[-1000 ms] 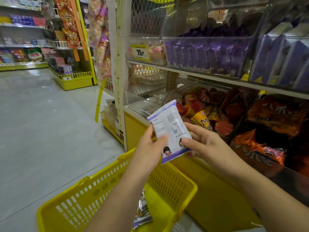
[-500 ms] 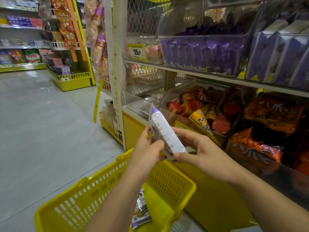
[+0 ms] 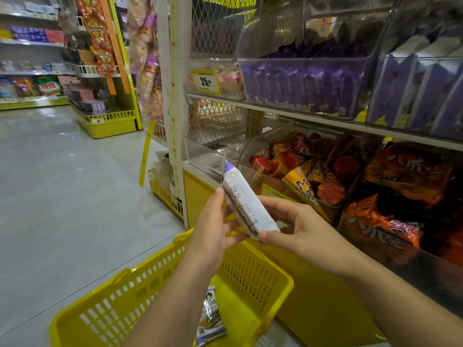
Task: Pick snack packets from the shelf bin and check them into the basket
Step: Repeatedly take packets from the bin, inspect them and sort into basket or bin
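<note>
Both hands share one snack packet [image 3: 246,209], seen from the head camera in front of the shelves. The left hand [image 3: 213,236] grips its left edge, thumb up against the upper part and fingers curled beneath. The right hand [image 3: 300,229] pinches the lower end between thumb and fingertips. White with a purple tip, the packet is tilted nearly edge-on, so its printed back faces up and to the right. It hangs in the air between the hands, just above the far wall of the yellow basket [image 3: 250,269]. A second packet [image 3: 210,319] already lies on the basket's bottom. The shelf bin [image 3: 300,88] of purple packets sits higher up and to the right, well apart from the hands. A lower bin [image 3: 298,176] of red and orange snacks stands just behind them.

By my reading the checking step is in hand: the packet is out of the bin and is being looked over. The next move calls for one hand to let go and the other to lower the packet past the rim into the basket, beside the one there.
</note>
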{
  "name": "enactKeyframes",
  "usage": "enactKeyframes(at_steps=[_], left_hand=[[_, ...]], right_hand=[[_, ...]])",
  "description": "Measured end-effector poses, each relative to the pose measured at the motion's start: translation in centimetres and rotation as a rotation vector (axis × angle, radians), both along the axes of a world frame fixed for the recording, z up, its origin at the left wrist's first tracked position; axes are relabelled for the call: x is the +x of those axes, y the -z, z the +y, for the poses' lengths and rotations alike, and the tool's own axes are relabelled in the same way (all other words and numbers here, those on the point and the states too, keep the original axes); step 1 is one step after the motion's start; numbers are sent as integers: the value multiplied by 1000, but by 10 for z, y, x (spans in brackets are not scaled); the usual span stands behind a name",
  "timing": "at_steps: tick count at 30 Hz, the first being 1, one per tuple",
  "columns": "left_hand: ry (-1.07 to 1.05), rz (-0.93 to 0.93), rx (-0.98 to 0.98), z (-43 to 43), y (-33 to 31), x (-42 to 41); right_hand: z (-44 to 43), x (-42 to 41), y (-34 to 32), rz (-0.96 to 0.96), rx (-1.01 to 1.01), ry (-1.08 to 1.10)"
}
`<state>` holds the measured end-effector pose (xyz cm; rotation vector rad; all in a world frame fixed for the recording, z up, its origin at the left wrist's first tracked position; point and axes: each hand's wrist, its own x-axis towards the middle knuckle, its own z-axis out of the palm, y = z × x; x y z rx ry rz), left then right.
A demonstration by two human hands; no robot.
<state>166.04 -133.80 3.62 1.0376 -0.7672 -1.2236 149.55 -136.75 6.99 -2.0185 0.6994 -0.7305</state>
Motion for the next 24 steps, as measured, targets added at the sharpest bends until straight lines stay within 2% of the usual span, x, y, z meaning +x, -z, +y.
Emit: enactKeyframes(at_steps=[3, 5, 7, 11, 14, 20, 24], left_hand=[[57, 55, -86, 1, -9, -11], [31, 53, -133, 0, -15, -21], [-2, 135, -156, 2, -25, -28], [105, 326, -275, 13, -55, -40], [129, 221, -324, 20, -77, -56], [154, -136, -416, 31, -136, -98], [321, -98, -454, 38, -186, -141]], right_hand=[[5, 0, -5, 19, -78, 26], [11, -3, -9, 65, -152, 21], [14, -9, -14, 110, -208, 44], [24, -33, -36, -54, -108, 163], [38, -52, -50, -224, -27, 144], [70, -89, -101, -329, -232, 344], [85, -130, -150, -336, -349, 477]])
